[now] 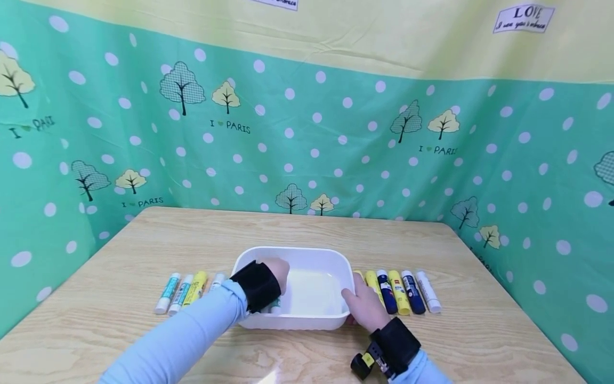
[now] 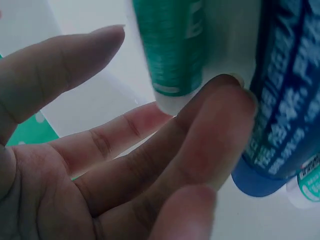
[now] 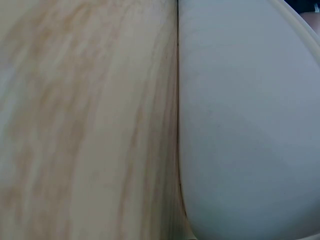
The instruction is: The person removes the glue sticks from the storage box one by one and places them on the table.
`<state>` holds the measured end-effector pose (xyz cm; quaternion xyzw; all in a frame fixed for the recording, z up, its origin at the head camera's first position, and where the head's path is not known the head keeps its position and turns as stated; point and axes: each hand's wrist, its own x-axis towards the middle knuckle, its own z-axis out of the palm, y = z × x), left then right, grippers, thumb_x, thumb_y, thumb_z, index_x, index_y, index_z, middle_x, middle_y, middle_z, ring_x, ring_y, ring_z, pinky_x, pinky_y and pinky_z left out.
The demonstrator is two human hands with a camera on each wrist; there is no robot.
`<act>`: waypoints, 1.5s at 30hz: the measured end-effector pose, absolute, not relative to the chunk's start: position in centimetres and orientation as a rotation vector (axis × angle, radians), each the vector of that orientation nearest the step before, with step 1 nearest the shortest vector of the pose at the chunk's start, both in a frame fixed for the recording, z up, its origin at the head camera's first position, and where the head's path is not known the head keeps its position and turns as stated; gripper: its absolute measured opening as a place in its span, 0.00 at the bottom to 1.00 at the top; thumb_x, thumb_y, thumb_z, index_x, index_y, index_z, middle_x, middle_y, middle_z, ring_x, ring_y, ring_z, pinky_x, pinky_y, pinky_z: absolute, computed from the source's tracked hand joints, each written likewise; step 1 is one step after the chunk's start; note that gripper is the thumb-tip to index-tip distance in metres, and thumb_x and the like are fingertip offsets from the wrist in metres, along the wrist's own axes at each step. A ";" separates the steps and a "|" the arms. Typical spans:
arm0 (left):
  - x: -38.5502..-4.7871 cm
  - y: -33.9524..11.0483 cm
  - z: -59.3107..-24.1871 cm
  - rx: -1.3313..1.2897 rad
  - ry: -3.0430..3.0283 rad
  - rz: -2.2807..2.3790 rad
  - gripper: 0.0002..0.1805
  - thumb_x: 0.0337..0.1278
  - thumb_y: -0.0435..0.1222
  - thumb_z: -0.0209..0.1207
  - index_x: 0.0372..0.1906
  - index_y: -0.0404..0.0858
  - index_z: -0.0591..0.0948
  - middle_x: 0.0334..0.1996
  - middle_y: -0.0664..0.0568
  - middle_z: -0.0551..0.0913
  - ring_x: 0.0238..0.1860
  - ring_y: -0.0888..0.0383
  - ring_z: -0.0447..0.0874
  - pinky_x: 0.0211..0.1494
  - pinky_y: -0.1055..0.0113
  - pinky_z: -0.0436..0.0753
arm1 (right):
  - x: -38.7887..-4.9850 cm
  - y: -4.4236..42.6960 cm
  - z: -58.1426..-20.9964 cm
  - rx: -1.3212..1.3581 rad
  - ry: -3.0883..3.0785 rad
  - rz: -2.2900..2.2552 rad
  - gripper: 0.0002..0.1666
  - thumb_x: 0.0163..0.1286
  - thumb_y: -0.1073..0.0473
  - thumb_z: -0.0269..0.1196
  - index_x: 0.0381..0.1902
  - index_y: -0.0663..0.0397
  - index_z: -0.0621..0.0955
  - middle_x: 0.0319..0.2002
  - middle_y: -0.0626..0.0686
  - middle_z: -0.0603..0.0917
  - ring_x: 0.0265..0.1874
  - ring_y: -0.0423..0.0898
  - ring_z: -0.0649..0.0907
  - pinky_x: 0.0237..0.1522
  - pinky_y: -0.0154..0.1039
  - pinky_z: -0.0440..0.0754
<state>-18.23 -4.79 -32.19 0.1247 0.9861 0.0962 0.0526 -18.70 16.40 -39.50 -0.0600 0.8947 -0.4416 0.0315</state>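
A white plastic basin (image 1: 314, 293) stands on the table in front of me. My left hand (image 1: 277, 271) reaches down inside its left part. In the left wrist view, a green-labelled glue stick (image 2: 172, 50) lies between the thumb and the fingers. The thumb (image 2: 65, 70) is apart from it, while fingertips are at its lower end. A blue glue stick (image 2: 287, 90) lies just beyond the fingers, and part of another glue stick (image 2: 311, 182) shows at the edge. My right hand (image 1: 366, 306) grips the basin's right side, thumb over the rim and the other fingers largely hidden.
Left of the basin, several glue sticks lie in a row, including a yellow one (image 1: 195, 287); my left forearm covers part of it. Right of the basin runs another row of yellow, navy (image 1: 413, 292) and white glue sticks (image 1: 428, 292). A patterned curtain (image 1: 312, 133) surrounds the wooden table (image 1: 216, 229).
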 end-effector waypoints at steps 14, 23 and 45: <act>-17.8 -4.2 -32.7 0.469 2.960 0.377 0.09 0.30 0.30 0.59 0.14 0.42 0.69 0.13 0.54 0.66 0.19 0.57 0.64 0.25 0.69 0.64 | -18.5 16.3 -39.2 -0.200 2.752 -1.377 0.28 0.62 0.58 0.44 0.60 0.61 0.57 0.31 0.59 0.80 0.12 0.45 0.75 0.15 0.38 0.73; -18.0 -3.6 -32.4 0.482 2.890 0.234 0.11 0.27 0.28 0.60 0.18 0.42 0.70 0.17 0.55 0.69 0.22 0.58 0.66 0.29 0.69 0.65 | -18.6 16.2 -39.1 -0.182 2.745 -1.374 0.28 0.63 0.58 0.44 0.61 0.60 0.57 0.31 0.59 0.79 0.13 0.45 0.75 0.16 0.38 0.73; -19.3 -3.0 -32.0 0.435 2.682 0.261 0.17 0.33 0.29 0.62 0.36 0.43 0.74 0.28 0.55 0.74 0.27 0.58 0.69 0.29 0.69 0.66 | -18.7 16.4 -39.3 -0.181 2.760 -1.336 0.27 0.63 0.59 0.42 0.60 0.58 0.58 0.29 0.58 0.79 0.13 0.45 0.75 0.15 0.38 0.73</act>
